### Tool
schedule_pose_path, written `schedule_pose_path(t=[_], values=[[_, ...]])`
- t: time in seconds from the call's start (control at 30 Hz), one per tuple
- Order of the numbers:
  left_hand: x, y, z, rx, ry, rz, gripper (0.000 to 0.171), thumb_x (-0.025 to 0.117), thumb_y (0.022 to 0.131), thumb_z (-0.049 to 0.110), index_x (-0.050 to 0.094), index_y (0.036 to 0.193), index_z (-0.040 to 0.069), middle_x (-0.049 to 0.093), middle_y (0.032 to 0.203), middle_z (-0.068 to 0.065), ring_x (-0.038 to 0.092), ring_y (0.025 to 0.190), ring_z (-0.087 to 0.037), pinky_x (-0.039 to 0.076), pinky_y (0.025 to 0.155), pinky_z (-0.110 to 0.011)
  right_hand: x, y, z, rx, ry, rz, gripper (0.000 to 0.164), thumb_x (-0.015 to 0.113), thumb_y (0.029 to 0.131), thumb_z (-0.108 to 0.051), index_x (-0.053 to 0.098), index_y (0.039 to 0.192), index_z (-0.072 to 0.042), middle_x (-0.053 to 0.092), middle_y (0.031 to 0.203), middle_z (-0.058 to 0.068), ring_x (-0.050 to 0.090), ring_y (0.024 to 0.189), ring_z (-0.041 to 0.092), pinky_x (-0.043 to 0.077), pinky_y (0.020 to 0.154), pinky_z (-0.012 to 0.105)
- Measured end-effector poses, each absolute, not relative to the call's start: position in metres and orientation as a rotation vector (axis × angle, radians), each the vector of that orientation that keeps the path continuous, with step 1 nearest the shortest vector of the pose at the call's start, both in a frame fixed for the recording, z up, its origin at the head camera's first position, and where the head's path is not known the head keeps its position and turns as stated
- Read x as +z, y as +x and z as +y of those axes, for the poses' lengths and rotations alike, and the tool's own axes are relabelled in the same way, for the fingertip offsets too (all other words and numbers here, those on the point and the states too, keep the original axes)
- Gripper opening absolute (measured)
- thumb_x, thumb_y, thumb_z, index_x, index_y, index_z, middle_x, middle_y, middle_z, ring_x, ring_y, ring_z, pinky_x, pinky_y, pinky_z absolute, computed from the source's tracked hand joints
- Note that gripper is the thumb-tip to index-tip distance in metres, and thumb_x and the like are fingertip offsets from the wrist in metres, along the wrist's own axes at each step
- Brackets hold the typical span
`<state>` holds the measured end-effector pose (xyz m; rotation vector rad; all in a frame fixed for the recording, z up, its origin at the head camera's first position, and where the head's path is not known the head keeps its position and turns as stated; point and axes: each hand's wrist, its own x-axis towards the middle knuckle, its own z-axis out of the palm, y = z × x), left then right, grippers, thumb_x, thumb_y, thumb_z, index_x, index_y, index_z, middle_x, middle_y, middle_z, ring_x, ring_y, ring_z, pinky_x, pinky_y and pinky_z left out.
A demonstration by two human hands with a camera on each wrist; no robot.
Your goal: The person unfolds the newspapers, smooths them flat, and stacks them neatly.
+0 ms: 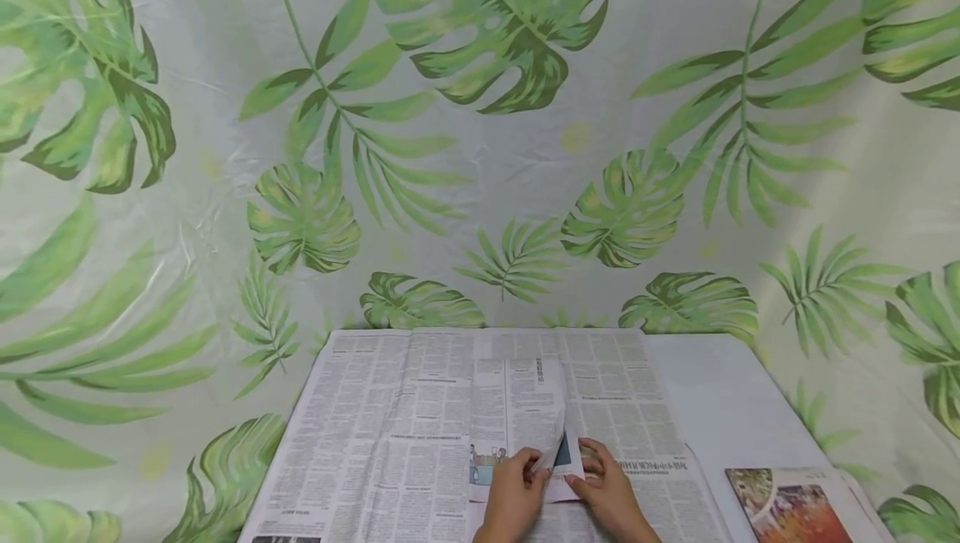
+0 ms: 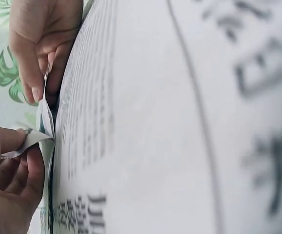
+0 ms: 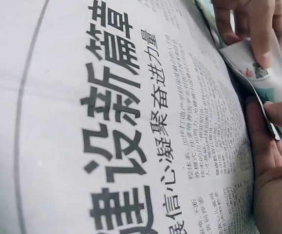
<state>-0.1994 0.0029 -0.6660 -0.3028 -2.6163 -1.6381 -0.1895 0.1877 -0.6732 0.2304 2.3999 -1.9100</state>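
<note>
Printed pages (image 1: 525, 409), with a vertical heading and a small cartoon, lie on the spread newspaper (image 1: 337, 434) in the head view. My left hand (image 1: 513, 493) pinches the lifted, curling edge of the top page between thumb and fingers. To its right, my right hand (image 1: 611, 489) grips the lower right part of the page beneath, which bears a dark teal patch (image 1: 561, 453). In the left wrist view, the left hand (image 2: 9, 175) bends a page corner over. The right wrist view has the right hand's thumb (image 3: 279, 114) on top of the page edge.
A magazine (image 1: 806, 505) with a colourful cover lies at the table's right front. Part of the white tabletop (image 1: 720, 393) shows beside the newspaper. A leaf-patterned curtain (image 1: 510, 151) hangs behind and around the table.
</note>
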Motion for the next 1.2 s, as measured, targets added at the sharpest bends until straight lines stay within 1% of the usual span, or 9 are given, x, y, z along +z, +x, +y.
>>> schedule_pose_path(t=[0.23, 0.37, 0.5, 0.63, 0.8, 0.9, 0.97, 1.1, 1.2], values=[[-0.667, -0.205, -0.008, -1.57, -0.42, -2.653, 0.049, 0.076, 0.091, 0.009, 0.061, 0.137, 0.021, 0.073, 0.103, 0.0, 0.054, 0.066, 0.005, 0.047, 0.06, -0.017, -0.67, -0.19, 0.191, -1.885, 0.172, 2.394, 0.053, 0.078, 0.087, -0.002, 0.057, 0.135, 0.004, 0.066, 0.122, 0.027, 0.076, 0.087, 0.028, 0.059, 0.066, 0.028], [-0.667, -0.206, -0.014, -1.498, -0.53, -2.682, 0.046, 0.072, 0.093, 0.009, 0.064, 0.135, 0.026, 0.073, 0.117, 0.002, 0.061, 0.084, 0.003, 0.052, 0.07, -0.02, -0.67, -0.191, 0.194, -1.821, 0.127, 2.417, 0.05, 0.079, 0.088, -0.006, 0.06, 0.133, 0.005, 0.064, 0.124, 0.026, 0.076, 0.086, 0.023, 0.058, 0.067, 0.025], [-0.665, -0.206, -0.019, -1.393, -0.676, -2.651, 0.039, 0.069, 0.094, 0.004, 0.07, 0.129, 0.022, 0.071, 0.126, 0.006, 0.064, 0.109, -0.003, 0.055, 0.087, -0.026, -0.671, -0.191, 0.196, -1.801, 0.103, 2.407, 0.051, 0.08, 0.087, -0.009, 0.061, 0.134, 0.002, 0.063, 0.128, 0.027, 0.075, 0.085, 0.022, 0.057, 0.066, 0.024], [-0.662, -0.205, -0.023, -1.329, -0.783, -2.633, 0.039, 0.067, 0.094, 0.0, 0.071, 0.129, 0.018, 0.071, 0.123, 0.003, 0.066, 0.115, -0.012, 0.056, 0.095, -0.032, -0.671, -0.19, 0.199, -1.794, 0.068, 2.391, 0.054, 0.081, 0.088, -0.013, 0.06, 0.136, 0.0, 0.061, 0.13, 0.029, 0.076, 0.085, 0.021, 0.056, 0.066, 0.023], [-0.664, -0.204, -0.027, -1.34, -0.724, -2.724, 0.039, 0.066, 0.098, 0.007, 0.066, 0.136, 0.016, 0.068, 0.13, 0.001, 0.064, 0.12, -0.015, 0.056, 0.098, -0.034, -0.67, -0.191, 0.202, -1.776, -0.01, 2.36, 0.058, 0.079, 0.09, -0.014, 0.056, 0.141, 0.003, 0.06, 0.131, 0.032, 0.075, 0.084, 0.019, 0.056, 0.067, 0.023], [-0.665, -0.204, -0.03, -1.403, -0.669, -2.738, 0.037, 0.065, 0.099, 0.009, 0.067, 0.135, 0.014, 0.069, 0.131, -0.001, 0.064, 0.118, -0.012, 0.057, 0.093, -0.03, -0.67, -0.192, 0.202, -1.749, -0.005, 2.362, 0.059, 0.079, 0.09, -0.016, 0.056, 0.141, 0.003, 0.066, 0.118, 0.025, 0.07, 0.069, 0.013, 0.052, 0.061, 0.022], [-0.665, -0.204, -0.032, -1.441, -0.646, -2.724, 0.035, 0.065, 0.099, 0.008, 0.069, 0.133, 0.013, 0.07, 0.13, -0.002, 0.065, 0.116, -0.01, 0.057, 0.09, -0.027, -0.67, -0.192, 0.201, -1.721, 0.011, 2.38, 0.059, 0.08, 0.089, -0.016, 0.058, 0.14, 0.002, 0.067, 0.105, 0.016, 0.06, 0.058, 0.008, 0.046, 0.055, 0.02], [-0.661, -0.205, -0.038, -1.488, -0.609, -2.703, 0.033, 0.066, 0.098, 0.006, 0.072, 0.13, 0.013, 0.072, 0.128, -0.002, 0.065, 0.11, -0.004, 0.056, 0.086, -0.022, -0.669, -0.194, 0.2, -1.686, 0.024, 2.422, 0.056, 0.081, 0.086, -0.016, 0.062, 0.137, 0.0, 0.057, 0.079, 0.0, 0.039, 0.047, 0.005, 0.034, 0.046, 0.019], [-0.658, -0.205, -0.043, -1.514, -0.6, -2.702, 0.033, 0.066, 0.098, 0.006, 0.072, 0.129, 0.013, 0.072, 0.128, -0.003, 0.065, 0.107, -0.002, 0.056, 0.083, -0.02, -0.667, -0.193, 0.201, -1.656, 0.008, 2.46, 0.055, 0.081, 0.086, -0.016, 0.063, 0.136, -0.002, 0.047, 0.063, -0.007, 0.033, 0.045, 0.003, 0.03, 0.045, 0.017]])
